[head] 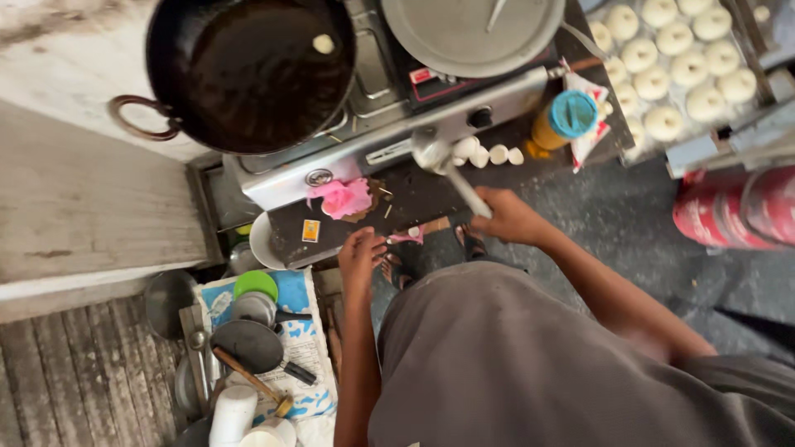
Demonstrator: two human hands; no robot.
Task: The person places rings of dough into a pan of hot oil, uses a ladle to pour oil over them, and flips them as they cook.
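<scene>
My right hand (509, 217) grips the handle of a metal ladle (443, 161), whose bowl rests at the front of the stove next to a row of small white dough pieces (489, 154). My left hand (360, 257) rests with fingers curled on the front edge of the dark counter (414, 194), holding nothing that I can see. A black wok (248, 70) of dark oil sits on the left burner with one small dough piece (323, 43) floating in it. A crumpled pink cloth (344, 199) lies on the counter near my left hand.
A flat round metal lid (472, 29) covers the right burner. A yellow bottle with a blue cap (563, 120) stands by a tray of round white dough discs (671, 58). A red gas cylinder (733, 207) lies at right. Pans, lids and utensils (248, 331) are stacked low left.
</scene>
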